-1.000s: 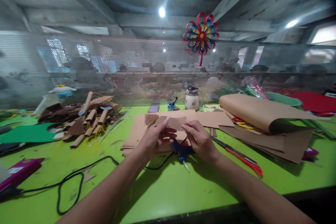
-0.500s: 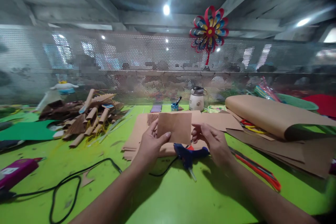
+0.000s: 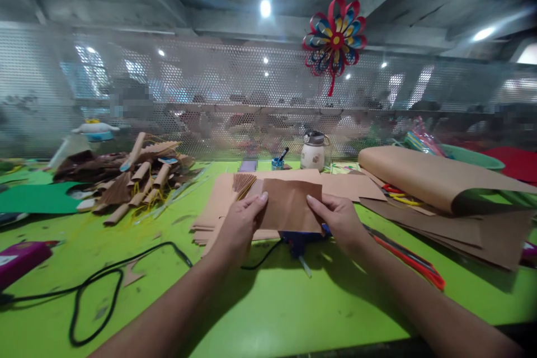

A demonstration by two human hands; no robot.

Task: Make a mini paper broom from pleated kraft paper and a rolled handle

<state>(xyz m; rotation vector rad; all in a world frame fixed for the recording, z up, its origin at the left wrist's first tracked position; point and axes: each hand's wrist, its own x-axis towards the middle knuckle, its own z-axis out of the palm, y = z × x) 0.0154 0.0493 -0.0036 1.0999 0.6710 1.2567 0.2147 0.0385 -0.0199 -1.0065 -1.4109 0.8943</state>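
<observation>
both hands pinch a brown paper above the green table: left hand grips its left edge, right hand its right; glue gun just below.

Paper sheet above glue gun, paper stack behind, rolled tubes left, big roll right

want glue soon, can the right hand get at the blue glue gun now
Likely yes, once freed: the glue gun lies just under the right hand, nothing between, but that hand and the left hand both pinch the brown paper sheet.
</observation>
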